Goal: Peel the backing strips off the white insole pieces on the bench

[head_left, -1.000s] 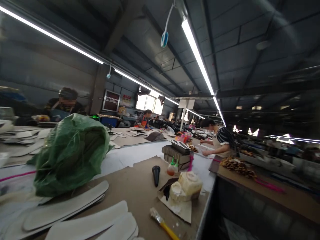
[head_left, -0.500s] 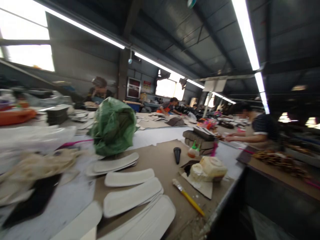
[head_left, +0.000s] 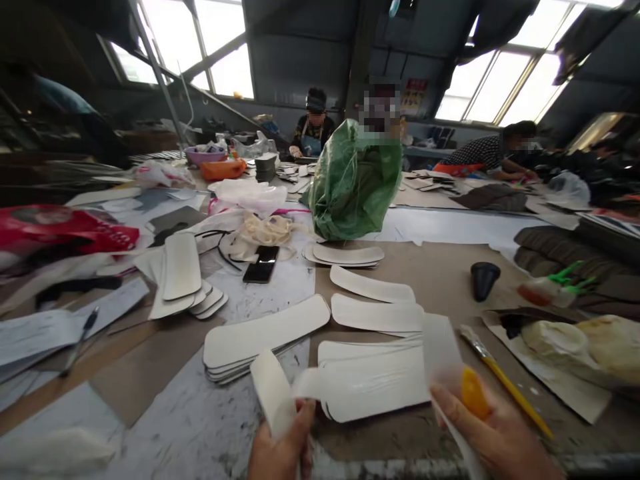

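Note:
At the front edge of the table, my left hand (head_left: 283, 443) is closed on a white strip (head_left: 270, 387) that stands up from the fingers. A second pale band (head_left: 309, 385) runs right from the same fingers. My right hand (head_left: 500, 433), blurred, grips a white panel (head_left: 443, 337). An orange-yellow object (head_left: 474, 392) shows in that hand; its kind is unclear. Between the hands lies a stack of long white round-ended panels (head_left: 375, 387). Another such stack (head_left: 265, 333) is beyond my left hand.
A yellow-handled brush (head_left: 520, 393) and a dark tapered object (head_left: 484, 280) lie to the right. A green bag (head_left: 355, 187) stands at the back. Left are a phone (head_left: 261, 265), a pen (head_left: 80, 340) and more panels (head_left: 181, 267). Several people work beyond.
The view has swung left and down. Both hands have come into sight, holding white pieces. The green bag and brush now appear farther right.

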`<control>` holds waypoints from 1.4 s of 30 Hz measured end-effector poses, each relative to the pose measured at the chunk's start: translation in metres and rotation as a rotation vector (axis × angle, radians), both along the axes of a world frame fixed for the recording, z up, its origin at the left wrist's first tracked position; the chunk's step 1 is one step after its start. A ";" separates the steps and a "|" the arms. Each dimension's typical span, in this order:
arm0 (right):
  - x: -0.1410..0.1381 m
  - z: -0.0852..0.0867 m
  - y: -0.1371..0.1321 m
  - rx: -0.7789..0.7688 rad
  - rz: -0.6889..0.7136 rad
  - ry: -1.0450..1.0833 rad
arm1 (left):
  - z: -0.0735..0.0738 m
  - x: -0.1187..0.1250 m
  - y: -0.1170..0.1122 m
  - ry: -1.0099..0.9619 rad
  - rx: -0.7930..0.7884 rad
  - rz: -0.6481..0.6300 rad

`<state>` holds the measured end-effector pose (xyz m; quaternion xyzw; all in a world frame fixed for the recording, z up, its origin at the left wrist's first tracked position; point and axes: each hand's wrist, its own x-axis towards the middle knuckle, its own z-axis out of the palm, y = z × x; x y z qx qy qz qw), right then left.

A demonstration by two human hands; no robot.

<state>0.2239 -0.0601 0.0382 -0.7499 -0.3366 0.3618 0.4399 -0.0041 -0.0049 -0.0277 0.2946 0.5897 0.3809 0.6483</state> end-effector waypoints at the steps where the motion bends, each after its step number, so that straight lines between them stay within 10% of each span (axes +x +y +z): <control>1: 0.001 -0.001 0.002 -0.011 0.037 -0.144 | 0.002 0.002 0.004 -0.031 -0.008 0.032; 4: -0.005 -0.006 0.015 -0.025 0.281 -0.363 | 0.008 0.010 0.014 -0.101 -0.078 0.029; 13: -0.015 0.000 0.062 -0.375 0.939 -0.094 | 0.001 0.018 0.023 -0.142 -0.177 -0.130; 42: -0.014 0.009 0.109 -0.575 0.986 -0.486 | 0.007 0.020 0.028 0.154 -0.114 -0.240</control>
